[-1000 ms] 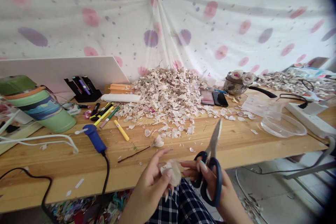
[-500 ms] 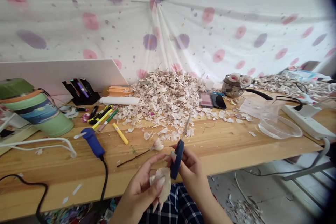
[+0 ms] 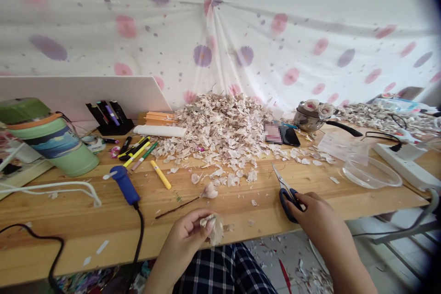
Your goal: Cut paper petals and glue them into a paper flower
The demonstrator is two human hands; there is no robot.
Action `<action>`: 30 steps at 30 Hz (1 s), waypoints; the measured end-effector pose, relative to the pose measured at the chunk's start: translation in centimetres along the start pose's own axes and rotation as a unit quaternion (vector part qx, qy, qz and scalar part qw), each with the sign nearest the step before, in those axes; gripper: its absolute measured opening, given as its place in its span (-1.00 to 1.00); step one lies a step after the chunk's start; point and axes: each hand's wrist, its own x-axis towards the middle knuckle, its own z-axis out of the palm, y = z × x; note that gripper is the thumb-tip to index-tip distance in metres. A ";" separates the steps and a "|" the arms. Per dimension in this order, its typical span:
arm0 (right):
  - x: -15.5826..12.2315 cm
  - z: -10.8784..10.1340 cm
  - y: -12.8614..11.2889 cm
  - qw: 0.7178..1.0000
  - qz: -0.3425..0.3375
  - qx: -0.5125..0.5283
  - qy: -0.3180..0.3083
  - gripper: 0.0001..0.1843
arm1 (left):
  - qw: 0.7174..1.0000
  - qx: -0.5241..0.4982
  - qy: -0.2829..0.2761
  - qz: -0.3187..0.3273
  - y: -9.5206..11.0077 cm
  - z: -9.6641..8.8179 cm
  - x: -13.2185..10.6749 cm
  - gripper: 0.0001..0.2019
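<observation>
Pinched between the thumb and fingers of my left hand (image 3: 188, 234) is a bundle of pale, papery petals (image 3: 216, 228), just over the table's front edge. My right hand (image 3: 315, 213) grips the dark blue handles of a pair of scissors (image 3: 285, 188), low over the tabletop or touching it. The blades point away from me, slightly parted at most. A pale papery bud on a thin brown stem (image 3: 208, 191) lies on the table beyond my left hand.
A big heap of dry papery flakes (image 3: 220, 124) spreads at the back. To the left are a blue glue gun (image 3: 126, 186), markers (image 3: 160, 174) and a green tumbler (image 3: 55, 142). A steel pot (image 3: 308, 119), clear plastic dish (image 3: 372, 172) and power strip (image 3: 403, 167) stand right.
My right hand has moved right and away from the left with the scissors, lowering them toward the tabletop. My left hand keeps the petals, turned a little. The view has shifted slightly.
</observation>
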 end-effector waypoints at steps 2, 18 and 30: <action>0.0 0.2 -0.3 0.999 -0.040 -0.022 0.002 -0.73 | 1.000 -0.002 -0.007 -0.002 -0.4 0.1 0.4 -0.50; 7.0 2.0 -9.4 0.948 -0.319 0.017 0.014 -0.86 | 0.994 0.047 -0.093 -0.021 -2.4 -1.6 2.2 -0.43; 11.3 -2.8 4.4 0.975 -0.086 0.094 0.182 -0.72 | 0.998 0.022 -0.043 -0.033 -1.6 -0.6 1.8 -0.43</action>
